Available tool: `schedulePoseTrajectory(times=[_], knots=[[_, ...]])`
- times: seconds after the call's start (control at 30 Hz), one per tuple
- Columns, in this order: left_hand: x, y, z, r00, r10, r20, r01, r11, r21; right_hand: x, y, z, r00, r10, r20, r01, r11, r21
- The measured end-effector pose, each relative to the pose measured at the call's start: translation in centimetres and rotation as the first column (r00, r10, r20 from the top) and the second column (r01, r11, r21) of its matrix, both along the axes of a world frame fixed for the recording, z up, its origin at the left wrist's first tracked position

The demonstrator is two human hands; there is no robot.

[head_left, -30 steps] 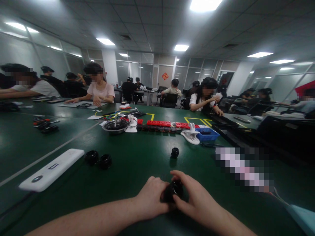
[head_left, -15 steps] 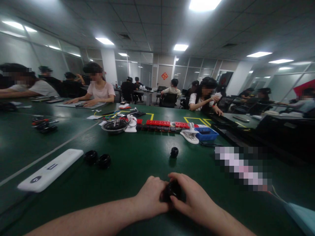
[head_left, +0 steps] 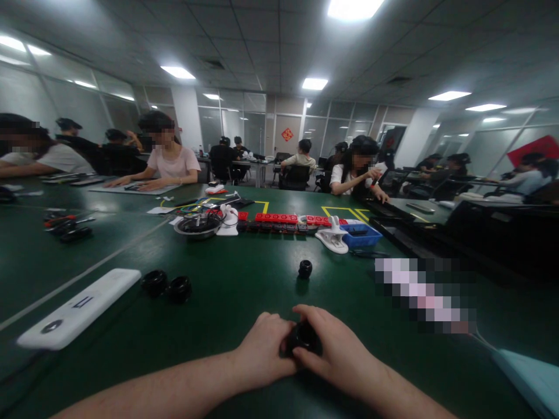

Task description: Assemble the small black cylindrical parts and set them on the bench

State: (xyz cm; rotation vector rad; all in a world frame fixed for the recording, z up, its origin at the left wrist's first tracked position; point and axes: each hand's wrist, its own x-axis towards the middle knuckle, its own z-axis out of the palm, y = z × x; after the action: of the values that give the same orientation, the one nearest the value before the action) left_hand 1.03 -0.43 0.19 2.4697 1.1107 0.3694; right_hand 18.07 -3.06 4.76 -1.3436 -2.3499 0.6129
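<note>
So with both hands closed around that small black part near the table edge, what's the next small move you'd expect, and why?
Probably a short twist of the small black part between the two hands. The left hand and right hand grip it from opposite sides, just above the green table, with fingertips wrapped around it. A similar black piece stands alone further out, and two black rings lie to the left.
</note>
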Motion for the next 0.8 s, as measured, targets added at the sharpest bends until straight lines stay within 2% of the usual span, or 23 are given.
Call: schedulePoseTrajectory(times=[0.17,0.33,0.6,0.73,0.8], knots=[[0.06,-0.24,0.62,1.0,0.001,0.001,-0.001,1.0,-0.025,0.14,-0.11,0.35,0.999,0.04,-0.033,-0.037,0.997,0.067],[0.01,-0.19,0.45,1.0,0.018,0.0,-0.018,1.0,-0.024,0.11,-0.34,0.61,0.996,0.085,-0.024,-0.085,0.996,0.012],[0.08,-0.22,0.68,1.0,0.015,-0.002,-0.015,0.999,-0.033,0.11,0.11,-0.09,0.998,-0.016,-0.057,0.015,1.0,-0.016],[0.13,-0.24,0.99,1.0,0.011,-0.018,-0.012,0.999,-0.041,-0.07,0.1,0.03,1.0,-0.009,-0.021,0.01,0.999,0.037],[0.14,-0.22,0.84,1.0,0.015,-0.023,-0.016,1.0,-0.024,-0.29,0.1,-0.06,0.999,0.043,0.003,-0.043,0.995,0.086]])
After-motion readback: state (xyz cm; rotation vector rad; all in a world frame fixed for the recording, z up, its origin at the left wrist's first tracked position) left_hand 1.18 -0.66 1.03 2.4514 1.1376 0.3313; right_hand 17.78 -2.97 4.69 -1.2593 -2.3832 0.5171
